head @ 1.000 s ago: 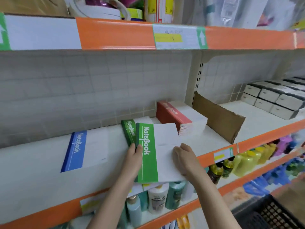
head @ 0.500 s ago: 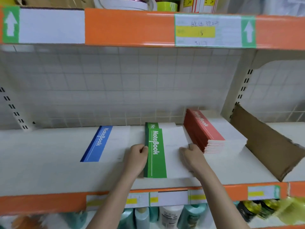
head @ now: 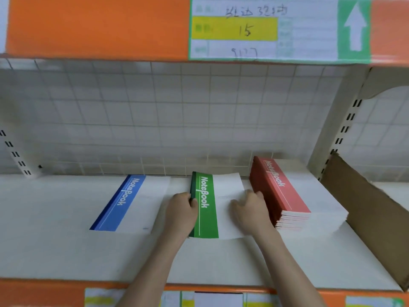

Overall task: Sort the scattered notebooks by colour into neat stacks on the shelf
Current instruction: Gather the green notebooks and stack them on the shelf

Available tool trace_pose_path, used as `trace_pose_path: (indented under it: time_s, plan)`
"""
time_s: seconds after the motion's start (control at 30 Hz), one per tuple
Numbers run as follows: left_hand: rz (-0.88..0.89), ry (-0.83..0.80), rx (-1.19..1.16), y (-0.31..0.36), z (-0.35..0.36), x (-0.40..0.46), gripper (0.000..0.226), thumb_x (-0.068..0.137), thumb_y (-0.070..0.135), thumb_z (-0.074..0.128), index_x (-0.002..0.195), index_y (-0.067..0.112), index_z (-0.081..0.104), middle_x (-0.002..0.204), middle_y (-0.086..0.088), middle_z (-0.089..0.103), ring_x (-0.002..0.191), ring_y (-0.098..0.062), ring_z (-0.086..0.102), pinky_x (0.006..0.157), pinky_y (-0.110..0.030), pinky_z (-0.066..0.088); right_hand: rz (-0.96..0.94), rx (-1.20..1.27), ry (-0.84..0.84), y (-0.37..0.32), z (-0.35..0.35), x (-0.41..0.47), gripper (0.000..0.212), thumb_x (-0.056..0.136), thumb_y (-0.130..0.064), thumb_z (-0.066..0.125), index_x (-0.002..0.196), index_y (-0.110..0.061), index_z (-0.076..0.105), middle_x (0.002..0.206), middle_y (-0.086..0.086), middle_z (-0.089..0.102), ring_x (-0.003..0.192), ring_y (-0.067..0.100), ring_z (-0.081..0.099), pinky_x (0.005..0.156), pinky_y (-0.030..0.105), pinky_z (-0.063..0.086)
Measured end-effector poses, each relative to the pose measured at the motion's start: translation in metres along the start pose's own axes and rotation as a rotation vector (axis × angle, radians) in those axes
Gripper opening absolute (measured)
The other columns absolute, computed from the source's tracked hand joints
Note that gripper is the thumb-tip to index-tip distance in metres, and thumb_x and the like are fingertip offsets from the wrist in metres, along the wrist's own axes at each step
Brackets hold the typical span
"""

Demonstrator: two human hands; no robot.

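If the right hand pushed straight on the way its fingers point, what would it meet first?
Probably the tiled back wall; the right hand points up the green-striped notebook's white cover, just left of the red notebook stack.

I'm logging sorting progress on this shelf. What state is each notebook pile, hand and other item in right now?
Blue notebook: flat, alone, untouched.
Green notebooks: low pile, squared, between both hands.
Red notebooks: tall stack, flat, front edges slightly uneven.
Left hand: grips green pile's spine edge.
Right hand: fingers rest on green pile's white cover.
Cardboard: leaning upright, right of the red stack.

Green notebooks (head: 207,207) flat btwn blue notebook (head: 124,204), red stack (head: 285,191).
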State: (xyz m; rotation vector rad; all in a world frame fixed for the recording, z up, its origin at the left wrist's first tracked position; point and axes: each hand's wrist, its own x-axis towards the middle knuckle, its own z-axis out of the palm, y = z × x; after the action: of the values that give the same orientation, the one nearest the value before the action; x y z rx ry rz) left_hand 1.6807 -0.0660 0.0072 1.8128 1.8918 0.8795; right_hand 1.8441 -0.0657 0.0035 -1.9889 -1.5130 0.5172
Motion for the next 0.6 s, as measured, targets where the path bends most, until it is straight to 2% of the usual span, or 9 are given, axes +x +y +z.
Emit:
trace_pose_path:
  time_s: [0.03,0.1,0.2,0.27,0.43,0.53,0.6]
  plan:
    - [-0.004,0.006,0.023,0.000,0.002,0.002,0.031,0.097,0.016,0.045,0.068,0.006,0.048,0.062,-0.007,0.052,0.052,-0.014,0.040,0.043,-0.021,0.024,0.000,-0.010,-0.008,0.000,0.002,0.001,0.031,0.092,-0.022,0.050,0.113,0.001,0.052,0.123,0.016,0.042,0.086,0.028,0.050,0.076,0.028,0.035]
    - [-0.015,0.019,0.067,0.001,0.005,0.005,0.030,0.097,0.014,0.044,0.067,0.008,0.047,0.064,-0.004,0.048,0.054,-0.016,0.042,0.044,-0.024,0.025,0.000,-0.047,-0.018,0.001,0.005,0.003,0.030,0.092,-0.022,0.050,0.111,0.002,0.051,0.122,0.017,0.042,0.092,0.032,0.053,0.079,0.030,0.039]
    - [-0.032,0.039,0.095,0.001,0.010,0.010,0.027,0.095,0.011,0.044,0.073,0.001,0.054,0.071,-0.006,0.041,0.073,-0.035,0.052,0.059,-0.033,0.032,0.012,-0.095,-0.028,0.000,0.011,0.005,0.033,0.093,-0.023,0.048,0.114,0.002,0.050,0.123,0.018,0.041,0.102,0.035,0.053,0.085,0.032,0.039]
    - [-0.035,0.050,0.085,-0.001,0.013,0.014,0.025,0.095,0.011,0.044,0.081,-0.004,0.059,0.079,-0.010,0.045,0.083,-0.035,0.057,0.062,-0.032,0.034,0.018,-0.113,-0.032,-0.003,0.013,0.005,0.035,0.094,-0.024,0.046,0.117,0.003,0.049,0.126,0.019,0.040,0.107,0.036,0.051,0.090,0.033,0.038]
    - [-0.049,0.068,0.136,-0.007,0.020,0.024,0.028,0.098,0.014,0.042,0.090,-0.002,0.062,0.089,-0.012,0.052,0.075,-0.025,0.054,0.059,-0.025,0.028,0.032,-0.136,-0.038,-0.007,0.015,0.006,0.040,0.096,-0.028,0.041,0.123,0.001,0.047,0.130,0.019,0.036,0.120,0.035,0.040,0.098,0.034,0.035]
    - [-0.055,0.049,0.144,-0.008,0.023,0.029,0.028,0.098,0.014,0.041,0.091,-0.003,0.063,0.090,-0.015,0.055,0.082,-0.029,0.059,0.063,-0.028,0.033,0.043,-0.148,-0.046,-0.007,0.017,0.010,0.042,0.097,-0.030,0.041,0.126,0.000,0.046,0.132,0.018,0.033,0.123,0.034,0.036,0.100,0.033,0.033]
    - [-0.054,0.045,0.141,-0.008,0.024,0.030,0.029,0.098,0.014,0.041,0.089,-0.004,0.062,0.086,-0.013,0.050,0.079,-0.032,0.057,0.065,-0.031,0.036,0.047,-0.144,-0.056,-0.007,0.018,0.013,0.043,0.097,-0.030,0.041,0.127,0.001,0.045,0.133,0.018,0.032,0.124,0.034,0.034,0.101,0.033,0.033]
